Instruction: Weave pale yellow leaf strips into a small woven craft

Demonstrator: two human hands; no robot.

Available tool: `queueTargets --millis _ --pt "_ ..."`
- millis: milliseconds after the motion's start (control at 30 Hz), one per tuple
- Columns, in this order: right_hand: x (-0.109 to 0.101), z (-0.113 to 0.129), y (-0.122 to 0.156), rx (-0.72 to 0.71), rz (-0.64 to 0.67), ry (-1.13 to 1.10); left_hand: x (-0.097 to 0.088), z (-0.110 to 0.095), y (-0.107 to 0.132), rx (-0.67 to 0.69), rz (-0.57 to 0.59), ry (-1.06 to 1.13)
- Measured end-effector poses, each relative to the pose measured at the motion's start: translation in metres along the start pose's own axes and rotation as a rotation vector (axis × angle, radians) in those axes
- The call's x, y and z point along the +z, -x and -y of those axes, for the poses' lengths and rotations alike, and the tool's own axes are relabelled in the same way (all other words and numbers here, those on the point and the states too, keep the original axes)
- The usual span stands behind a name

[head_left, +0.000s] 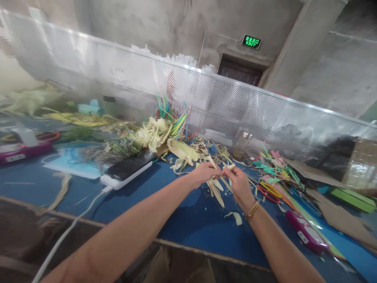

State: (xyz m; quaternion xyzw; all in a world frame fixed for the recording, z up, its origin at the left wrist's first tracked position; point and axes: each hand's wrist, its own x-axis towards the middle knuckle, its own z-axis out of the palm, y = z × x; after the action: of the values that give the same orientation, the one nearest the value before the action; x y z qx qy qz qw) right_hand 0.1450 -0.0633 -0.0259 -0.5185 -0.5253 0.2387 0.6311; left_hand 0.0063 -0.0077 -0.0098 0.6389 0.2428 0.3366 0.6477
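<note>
Over the blue table (203, 232), my left hand (206, 173) and my right hand (240, 184) almost touch at the fingertips. Both are closed in a pinch. A pale husk strip (213, 162) sticks up from the left fingers. Another short pale piece (229, 167) lies in the right fingers; whether the two pieces join is too small to tell. Beneath the hands are loose cut husk strips (216, 193). One curled scrap (235, 217) rests nearer the table's front edge. Just beyond the hands lies a wide pale husk (183, 151).
Left of my arms sits a phone (129, 167) with a white cable (73, 224). Scissors (269, 191), a purple-and-white device (306, 232) and cardboard (338, 212) lie right. A glass jar (243, 144) and colourful stems (173, 114) stand before the perforated metal screen (224, 98).
</note>
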Motion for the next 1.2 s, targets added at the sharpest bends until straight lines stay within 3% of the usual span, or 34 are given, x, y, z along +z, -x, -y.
queueTargets --millis 500,667,767,900,1033,1200 --pt "-0.006 -0.013 -0.007 0.062 -0.097 -0.083 -0.005 0.004 -0.004 -0.107 0.046 0.116" --pt "-0.013 -0.021 -0.014 0.102 -0.080 -0.239 -0.012 0.008 -0.005 -0.171 0.194 0.315" --pt "-0.013 -0.020 -0.015 0.110 -0.073 -0.342 -0.011 0.011 -0.004 -0.097 0.254 0.292" --pt "-0.010 -0.014 -0.013 0.077 -0.105 -0.399 -0.006 0.016 -0.006 -0.003 0.118 0.235" --pt "-0.006 -0.007 -0.006 0.066 -0.043 -0.338 -0.006 0.014 -0.007 0.035 -0.046 0.191" --pt "-0.003 -0.006 -0.002 0.096 0.039 -0.285 -0.009 0.008 -0.005 0.077 -0.047 0.089"
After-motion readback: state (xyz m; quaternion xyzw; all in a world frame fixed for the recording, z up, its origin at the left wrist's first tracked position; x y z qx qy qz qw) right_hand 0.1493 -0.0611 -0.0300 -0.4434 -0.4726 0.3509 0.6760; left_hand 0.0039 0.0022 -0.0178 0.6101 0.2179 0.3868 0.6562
